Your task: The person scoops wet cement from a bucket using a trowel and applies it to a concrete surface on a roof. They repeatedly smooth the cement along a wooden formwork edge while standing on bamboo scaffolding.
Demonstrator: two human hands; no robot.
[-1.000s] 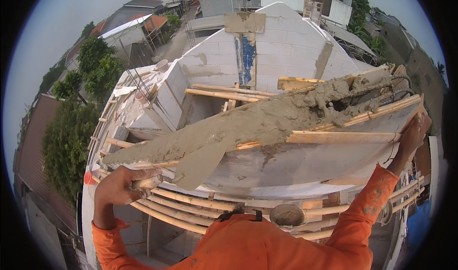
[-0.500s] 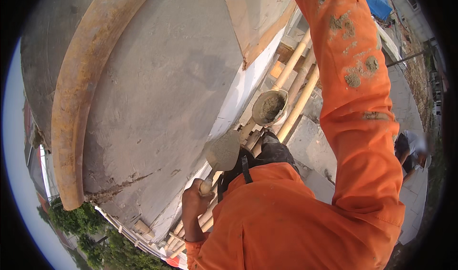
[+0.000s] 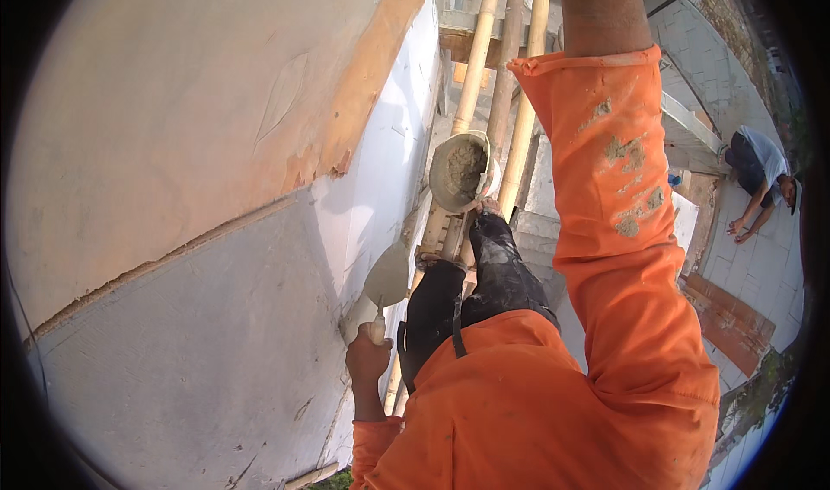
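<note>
My left hand (image 3: 367, 362) is closed round the handle of a trowel (image 3: 386, 275), low at the left beside my legs. The trowel's rounded blade points up and away from me, next to the white wall face; I cannot tell how much mortar lies on it. My right arm reaches up in a mortar-spattered orange sleeve (image 3: 618, 170); the hand is cut off by the upper edge. Past my feet, a bucket (image 3: 439, 177) holds wet grey mortar (image 3: 469, 166). It sits on bamboo poles (image 3: 522, 135).
At the left stands a large grey slab surface (image 3: 216, 334), with a tan board (image 3: 199, 101) above it. My foot (image 3: 489, 206) is on the scaffold by the bucket. Lower down at the right, another person (image 3: 761, 174) crouches on paving near a reddish board (image 3: 726, 317).
My view has swung, so the slab, bucket and poles sit further left and the curved rusty beam is gone from sight. The trowel stays in my left hand, its blade now more upright.
</note>
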